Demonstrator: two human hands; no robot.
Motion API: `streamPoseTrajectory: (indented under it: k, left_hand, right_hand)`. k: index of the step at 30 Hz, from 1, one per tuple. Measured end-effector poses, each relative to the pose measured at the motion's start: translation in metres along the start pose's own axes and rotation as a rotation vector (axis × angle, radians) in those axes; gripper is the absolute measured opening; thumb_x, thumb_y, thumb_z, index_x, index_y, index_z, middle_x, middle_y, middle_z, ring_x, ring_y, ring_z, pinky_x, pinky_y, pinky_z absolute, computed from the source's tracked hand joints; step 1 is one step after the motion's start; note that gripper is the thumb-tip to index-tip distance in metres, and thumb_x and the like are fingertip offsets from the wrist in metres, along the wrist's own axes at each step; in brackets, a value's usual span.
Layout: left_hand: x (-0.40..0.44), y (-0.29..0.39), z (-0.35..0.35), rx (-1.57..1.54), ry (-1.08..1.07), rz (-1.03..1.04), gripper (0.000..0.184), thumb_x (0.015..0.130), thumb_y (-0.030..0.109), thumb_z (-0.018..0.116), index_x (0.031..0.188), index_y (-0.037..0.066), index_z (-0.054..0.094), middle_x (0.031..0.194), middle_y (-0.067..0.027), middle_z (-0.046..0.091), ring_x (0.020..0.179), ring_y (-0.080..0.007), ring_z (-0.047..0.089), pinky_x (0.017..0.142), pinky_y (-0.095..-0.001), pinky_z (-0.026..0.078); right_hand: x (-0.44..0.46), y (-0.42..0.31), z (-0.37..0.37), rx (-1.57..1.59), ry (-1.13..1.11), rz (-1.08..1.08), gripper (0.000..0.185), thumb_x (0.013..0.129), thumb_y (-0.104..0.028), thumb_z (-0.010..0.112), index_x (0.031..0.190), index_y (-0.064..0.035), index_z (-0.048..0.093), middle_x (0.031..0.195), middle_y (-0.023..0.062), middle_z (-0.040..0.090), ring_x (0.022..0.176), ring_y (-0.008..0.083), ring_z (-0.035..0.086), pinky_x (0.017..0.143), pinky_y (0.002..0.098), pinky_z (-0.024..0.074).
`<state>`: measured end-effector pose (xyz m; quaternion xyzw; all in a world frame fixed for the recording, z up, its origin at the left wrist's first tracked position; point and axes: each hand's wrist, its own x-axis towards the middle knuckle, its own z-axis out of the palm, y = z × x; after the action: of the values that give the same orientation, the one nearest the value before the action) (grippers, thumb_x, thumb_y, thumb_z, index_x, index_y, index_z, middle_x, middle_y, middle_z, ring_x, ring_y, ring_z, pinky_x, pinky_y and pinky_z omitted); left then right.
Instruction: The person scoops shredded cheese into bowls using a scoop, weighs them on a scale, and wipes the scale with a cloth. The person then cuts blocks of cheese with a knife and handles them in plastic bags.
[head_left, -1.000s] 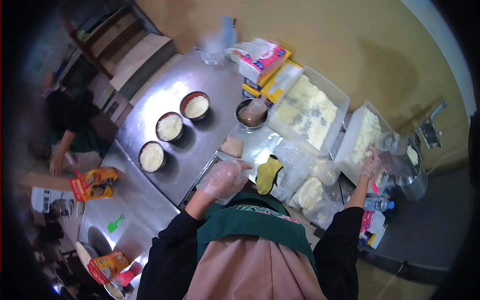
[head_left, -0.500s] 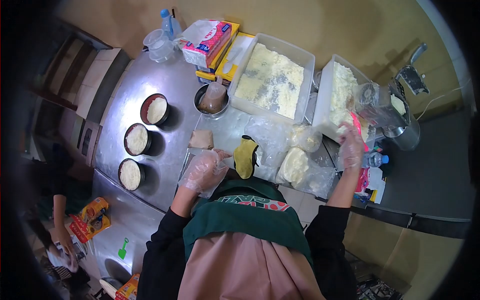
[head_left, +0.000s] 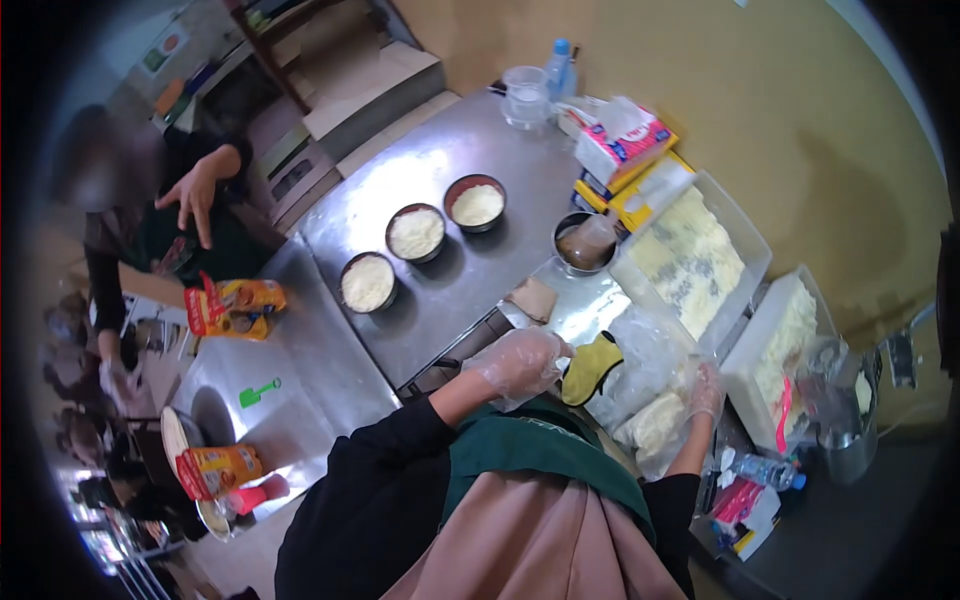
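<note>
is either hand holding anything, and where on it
Cannot tell: left hand is by the yellow cloth, right hand at edge of the clear bag; grips unclear.

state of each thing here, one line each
Three bowls: upright, uncovered, filled
Wide bin: open, base showing in patches
Narrow bin: open, heaped
Tissue pack: open
Small pot: uncovered
Clear bottle: capped, on its side
Green scoop: lying flat
Left hand: gloved
Right hand: gloved

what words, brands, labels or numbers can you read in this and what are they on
None reads clearly enough to quote.
Pink tissue pack: pale lettering, too blurred.
Upper orange bag: print on its red part, too blurred.
Lower orange bag: print too blurred.
Green apron: lettering mostly lost in the folds, unreadable.
</note>
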<state>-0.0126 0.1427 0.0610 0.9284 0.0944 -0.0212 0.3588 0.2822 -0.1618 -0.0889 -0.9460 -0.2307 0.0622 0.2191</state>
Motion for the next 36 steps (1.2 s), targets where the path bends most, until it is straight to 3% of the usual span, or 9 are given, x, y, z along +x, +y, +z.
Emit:
streamPoseTrajectory:
  k: [2,4,7,10,13,15,16,23,36]
  left_hand:
    - [-0.011,-0.004,0.0,-0.028,0.059,-0.03,0.033,0.076,0.015,0.061,0.108,0.006,0.06,0.098,-0.0153,0.063,0.094,-0.0328,0.059,0.084,-0.0403,0.047]
    - [-0.02,-0.002,-0.007,0.003,0.059,-0.093,0.033,0.076,0.015,0.062,0.107,0.006,0.06,0.097,-0.0152,0.062,0.093,-0.0329,0.059,0.083,-0.0403,0.047]
    - [-0.031,-0.004,-0.011,0.034,0.085,-0.141,0.033,0.075,0.015,0.062,0.107,0.006,0.06,0.096,-0.0152,0.062,0.091,-0.0329,0.059,0.081,-0.0407,0.047]
    - [-0.039,-0.015,0.0,0.021,0.169,-0.125,0.033,0.075,0.015,0.062,0.107,0.007,0.06,0.094,-0.0156,0.062,0.088,-0.0323,0.06,0.08,-0.041,0.048]
    - [-0.047,-0.032,0.022,0.173,0.336,-0.046,0.034,0.074,0.019,0.059,0.106,0.007,0.061,0.094,-0.0172,0.062,0.087,-0.0313,0.06,0.078,-0.0405,0.049]
    - [-0.042,-0.042,0.025,0.131,0.273,-0.111,0.034,0.072,0.019,0.058,0.104,0.007,0.063,0.09,-0.0189,0.063,0.086,-0.0334,0.061,0.079,-0.0412,0.049]
    - [-0.047,-0.016,-0.001,0.049,0.177,-0.204,0.034,0.073,0.018,0.057,0.104,0.005,0.063,0.089,-0.0192,0.063,0.086,-0.0355,0.061,0.08,-0.0427,0.048]
    - [-0.057,-0.004,0.002,-0.022,0.239,-0.221,0.034,0.077,0.014,0.058,0.109,0.003,0.059,0.101,-0.0205,0.061,0.097,-0.0359,0.057,0.086,-0.0428,0.046]
    - [-0.041,0.073,0.067,-0.033,0.152,-0.31,0.035,0.076,0.016,0.059,0.11,0.007,0.06,0.098,-0.0181,0.062,0.096,-0.0342,0.058,0.082,-0.0429,0.047]
  right_hand:
    - [-0.001,0.0,0.002,0.27,0.033,0.147,0.031,0.073,-0.001,0.048,0.102,-0.007,0.059,0.1,0.0168,0.062,0.098,0.0331,0.057,0.087,0.0375,0.042]
    - [0.003,-0.006,-0.004,0.161,0.024,0.089,0.03,0.076,-0.003,0.048,0.104,-0.0067,0.056,0.102,0.0176,0.061,0.099,0.034,0.056,0.086,0.0387,0.0416]
    - [0.01,0.003,-0.003,0.039,-0.109,0.181,0.031,0.082,-0.013,0.047,0.112,-0.0069,0.052,0.103,0.0211,0.06,0.098,0.0371,0.055,0.085,0.0395,0.0423]
    - [0.014,0.043,0.005,-0.026,-0.143,0.034,0.036,0.087,-0.024,0.049,0.119,-0.0077,0.049,0.107,0.019,0.061,0.102,0.0348,0.056,0.084,0.0396,0.0431]
    - [0.015,0.022,0.006,-0.044,-0.143,-0.056,0.036,0.087,-0.024,0.049,0.119,-0.0078,0.05,0.107,0.019,0.061,0.102,0.0342,0.056,0.085,0.0395,0.0434]
    - [0.023,-0.003,0.011,-0.013,-0.148,-0.056,0.035,0.088,-0.025,0.048,0.119,-0.0078,0.051,0.107,0.0191,0.061,0.103,0.0338,0.056,0.085,0.0395,0.0436]
    - [0.023,-0.017,0.008,-0.012,-0.161,-0.053,0.035,0.088,-0.025,0.048,0.119,-0.0078,0.051,0.107,0.0191,0.061,0.103,0.0336,0.056,0.085,0.0395,0.0437]
    - [0.014,-0.084,-0.033,-0.065,-0.226,-0.127,0.035,0.089,-0.026,0.047,0.118,-0.0081,0.054,0.108,0.0193,0.061,0.104,0.0322,0.056,0.087,0.0393,0.0445]
    - [0.002,-0.08,-0.165,-0.171,-0.206,-0.242,0.035,0.091,-0.029,0.045,0.116,-0.0085,0.059,0.109,0.0196,0.061,0.106,0.0295,0.057,0.09,0.0391,0.0459]
